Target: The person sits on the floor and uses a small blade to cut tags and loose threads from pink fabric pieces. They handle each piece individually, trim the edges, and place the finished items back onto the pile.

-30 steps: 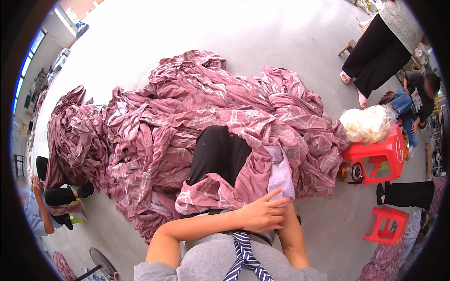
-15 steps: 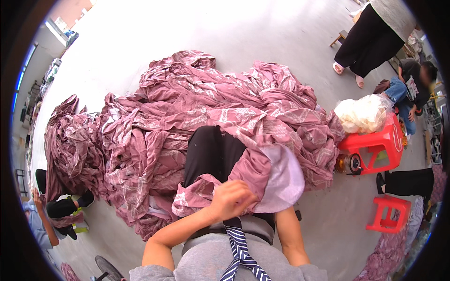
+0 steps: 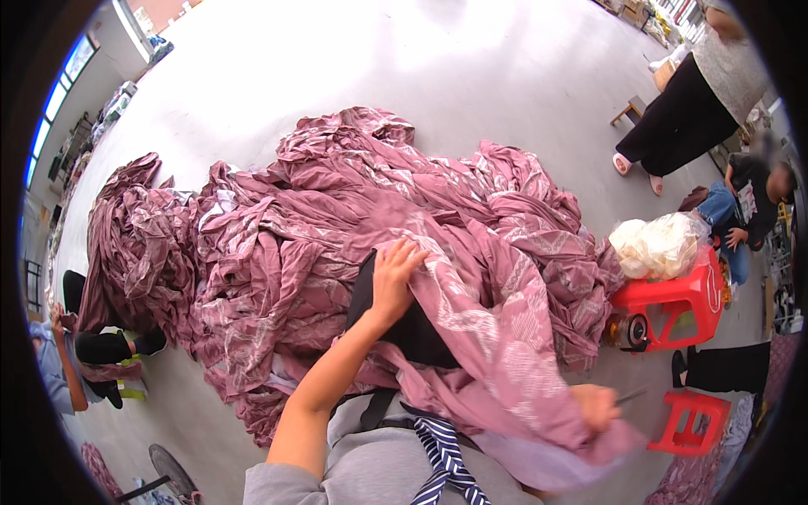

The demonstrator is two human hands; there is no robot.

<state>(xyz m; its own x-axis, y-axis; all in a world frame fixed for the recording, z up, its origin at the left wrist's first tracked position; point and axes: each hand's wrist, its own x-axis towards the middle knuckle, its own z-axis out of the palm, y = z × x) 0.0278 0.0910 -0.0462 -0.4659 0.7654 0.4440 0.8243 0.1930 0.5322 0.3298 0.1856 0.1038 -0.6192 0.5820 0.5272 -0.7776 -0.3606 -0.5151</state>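
A large heap of dusty-pink fabric (image 3: 278, 261) with pale patterns lies over my lap and the floor ahead. My left hand (image 3: 394, 282) is closed on an edge of this fabric above my dark-trousered knees. Out to the right, my right hand (image 3: 596, 407) is closed at another part of the cloth, pulled into a stretched panel between both hands. From its fingers juts a thin, dark, pointed tool (image 3: 631, 395), too blurred to name. The pale underside (image 3: 539, 459) of the fabric hangs below my right hand.
To the right, a red plastic stool (image 3: 673, 295) bears a bag of cream-white material (image 3: 656, 246), with a glass jar (image 3: 624, 331) beside it. A second red stool (image 3: 692, 422) stands nearer. Other people sit or stand at both sides. A round dark base (image 3: 174, 473) is at lower left.
My left hand has moved up and forward onto the fabric edge. My right hand, hidden before, has come out to the right, drawing the cloth and its pale underside with it.
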